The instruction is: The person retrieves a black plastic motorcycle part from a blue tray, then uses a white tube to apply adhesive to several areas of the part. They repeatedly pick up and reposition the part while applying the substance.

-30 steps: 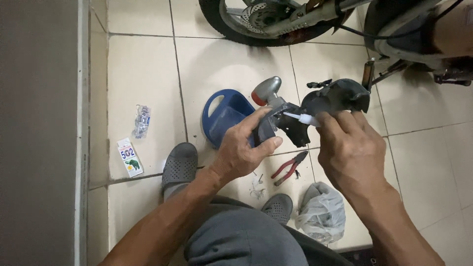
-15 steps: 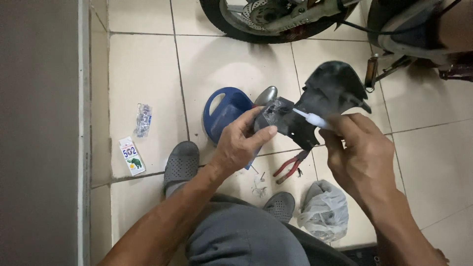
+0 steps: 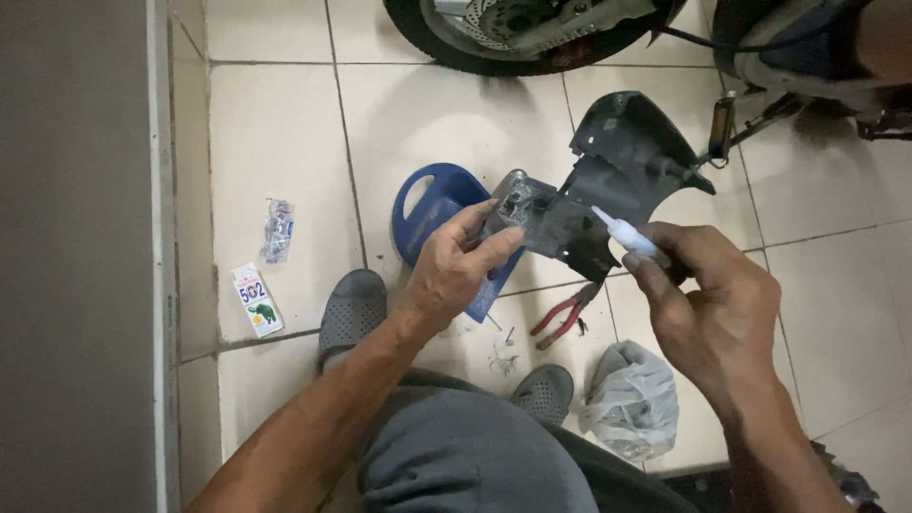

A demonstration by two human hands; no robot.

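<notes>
A dark plastic cover panel (image 3: 608, 180) was held up above the tiled floor (image 3: 285, 133) by the left hand (image 3: 461, 275), whose fingers (image 3: 494, 242) were clamped on its lower left end. A small white glue tube (image 3: 627, 236) was gripped in the closed fingers of the right hand (image 3: 708, 309), and its nozzle was set against the panel's lower edge. Gluing seemed to be under way; whether any glue had been laid could not be told, and no joined seam was seen. Below the panel, a blue plastic part (image 3: 432, 204), red-handled pliers (image 3: 562, 313), a crumpled grey plastic bag (image 3: 632, 399), a small glue carton (image 3: 256, 299) and a clear wrapper (image 3: 277, 228) were scattered near two grey shoes (image 3: 351, 309). A motorcycle wheel (image 3: 513, 38) was parked just beyond, well apart from the hands.
</notes>
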